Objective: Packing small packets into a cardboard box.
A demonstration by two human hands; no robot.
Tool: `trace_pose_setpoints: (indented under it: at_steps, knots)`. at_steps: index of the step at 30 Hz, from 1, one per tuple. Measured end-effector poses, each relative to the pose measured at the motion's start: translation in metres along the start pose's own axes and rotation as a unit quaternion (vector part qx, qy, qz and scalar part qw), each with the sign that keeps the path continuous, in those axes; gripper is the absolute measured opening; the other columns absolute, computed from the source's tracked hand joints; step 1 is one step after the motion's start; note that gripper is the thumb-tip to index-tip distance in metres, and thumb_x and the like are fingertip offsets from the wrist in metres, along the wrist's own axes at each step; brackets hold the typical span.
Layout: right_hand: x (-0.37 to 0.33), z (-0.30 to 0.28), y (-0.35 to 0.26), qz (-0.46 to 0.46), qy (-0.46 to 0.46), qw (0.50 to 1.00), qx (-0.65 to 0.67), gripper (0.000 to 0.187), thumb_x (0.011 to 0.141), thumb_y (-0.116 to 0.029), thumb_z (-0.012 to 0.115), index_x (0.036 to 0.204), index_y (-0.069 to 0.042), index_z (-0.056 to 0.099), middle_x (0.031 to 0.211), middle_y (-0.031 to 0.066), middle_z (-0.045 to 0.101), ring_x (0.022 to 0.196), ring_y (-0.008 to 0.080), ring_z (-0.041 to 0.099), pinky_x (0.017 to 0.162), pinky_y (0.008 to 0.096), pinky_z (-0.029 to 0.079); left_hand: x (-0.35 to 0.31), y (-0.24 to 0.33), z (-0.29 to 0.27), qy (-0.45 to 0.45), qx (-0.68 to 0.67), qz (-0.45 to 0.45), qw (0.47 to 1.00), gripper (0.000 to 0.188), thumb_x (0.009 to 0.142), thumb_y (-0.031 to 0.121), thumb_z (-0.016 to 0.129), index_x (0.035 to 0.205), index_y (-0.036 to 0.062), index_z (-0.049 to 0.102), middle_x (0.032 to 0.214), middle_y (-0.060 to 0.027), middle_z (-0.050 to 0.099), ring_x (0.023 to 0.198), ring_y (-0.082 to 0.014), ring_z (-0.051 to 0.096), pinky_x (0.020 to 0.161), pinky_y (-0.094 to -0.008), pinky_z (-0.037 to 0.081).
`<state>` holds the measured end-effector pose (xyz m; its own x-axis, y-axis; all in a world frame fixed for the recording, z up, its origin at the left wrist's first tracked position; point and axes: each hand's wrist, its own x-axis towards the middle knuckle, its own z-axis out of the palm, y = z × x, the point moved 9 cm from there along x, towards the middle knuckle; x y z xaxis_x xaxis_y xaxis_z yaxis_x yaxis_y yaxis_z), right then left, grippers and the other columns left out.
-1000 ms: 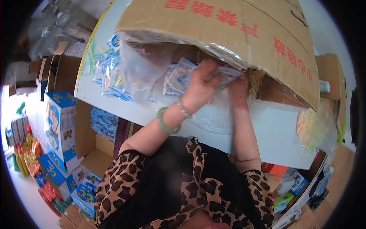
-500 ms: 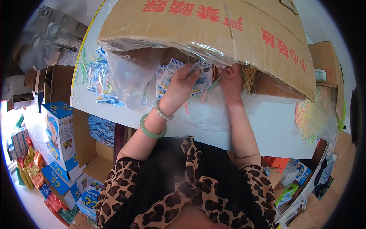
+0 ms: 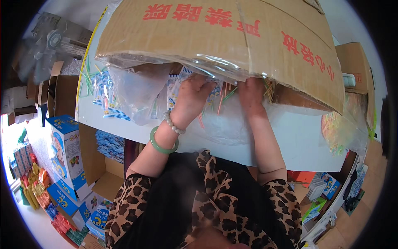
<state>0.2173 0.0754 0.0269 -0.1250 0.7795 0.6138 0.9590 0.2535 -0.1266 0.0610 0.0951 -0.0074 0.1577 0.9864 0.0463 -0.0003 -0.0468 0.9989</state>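
A large cardboard box [image 3: 199, 37] lies on its side on the table, its mouth toward me and lined with clear plastic. At that mouth my left hand [image 3: 190, 93] is closed on a blue-and-white printed packet [image 3: 176, 89]. My right hand [image 3: 251, 96] reaches in under the plastic edge with its fingers bent together; the tips are hidden, and what they hold cannot be made out. Thin coloured plastic sticks [image 3: 227, 95] lie between my hands, and more sticks [image 3: 269, 89] show beside my right hand.
Left of the box mouth, clear plastic [image 3: 137, 93] partly covers more packets [image 3: 108, 97]. A bag of coloured sticks [image 3: 342, 120] sits at the table's right edge. Below the left edge stands an open carton [image 3: 105, 166] with blue packets, beside printed blue boxes [image 3: 64, 141].
My left hand has shifted slightly left and down with the packet, which shows less now. The right hand's fingers have gone further under the plastic edge. The box appears slightly lower and farther left.
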Motion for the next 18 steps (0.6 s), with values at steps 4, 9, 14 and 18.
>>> trace_pose_setpoints:
  at_steps: [4,9,14,18]
  knots:
    - [0.002,-0.013,0.028,0.287,0.002,0.888,0.36,0.01,0.079,-0.007,0.055,0.083,-0.003,0.063,0.08,0.0141,0.064,0.076,0.0261,0.061,0.071,0.0332,0.047,-0.004,0.009,-0.006,-0.011,0.089,0.047,0.995,0.008,0.072,-0.001,0.067,0.079,-0.0009,0.063,0.065,-0.0026,0.059,0.065,-0.0053,0.046,0.061,-0.0248,0.042]
    - [0.026,-0.038,-0.005,0.148,-0.083,0.95,0.263,0.012,0.08,-0.002,0.052,0.08,-0.004,0.063,0.082,0.0092,0.065,0.076,0.023,0.062,0.07,0.0324,0.047,-0.005,-0.003,-0.007,-0.068,0.027,-0.044,0.996,0.013,0.074,-0.003,0.066,0.086,0.001,0.064,0.073,-0.0005,0.061,0.066,-0.0044,0.048,0.062,-0.0239,0.044]
    - [0.018,-0.014,-0.02,0.275,-0.006,0.76,0.589,0.013,0.089,-0.008,0.053,0.081,0.001,0.059,0.074,0.0066,0.063,0.073,0.0151,0.061,0.069,0.029,0.049,-0.008,0.016,0.002,-0.096,0.014,-0.093,0.991,0.016,0.076,-0.005,0.067,0.089,0.0041,0.064,0.073,0.0057,0.059,0.059,-0.001,0.045,0.048,-0.0192,0.04]
    - [0.017,-0.016,-0.026,0.29,0.028,0.724,0.625,0.012,0.089,-0.011,0.056,0.085,0.0,0.058,0.074,0.0079,0.063,0.073,0.0152,0.061,0.067,0.0285,0.049,-0.015,0.013,0.004,-0.108,0.02,-0.121,0.987,0.012,0.073,0.005,0.071,0.081,-0.0014,0.065,0.063,0.0011,0.057,0.058,-0.0035,0.044,0.052,-0.0234,0.04]
